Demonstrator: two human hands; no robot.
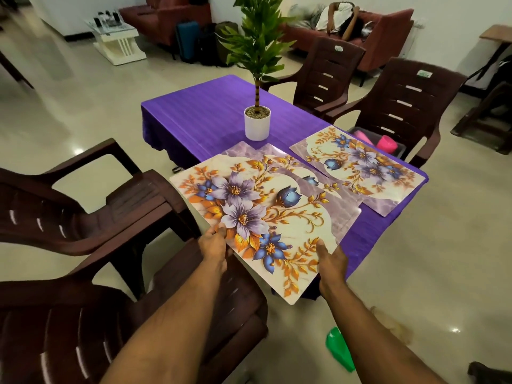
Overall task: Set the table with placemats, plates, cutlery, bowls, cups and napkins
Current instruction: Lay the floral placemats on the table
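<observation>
No words or numbers can be read. Small stickers are seen on two chair backs (338, 48) (424, 74). Their print is too blurry.

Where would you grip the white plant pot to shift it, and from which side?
Probably around the white pot's straight cylindrical wall, coming from the near side, where purple cloth lies bare. The stem and leaves rise straight above, blocking a top-down grasp.
</observation>
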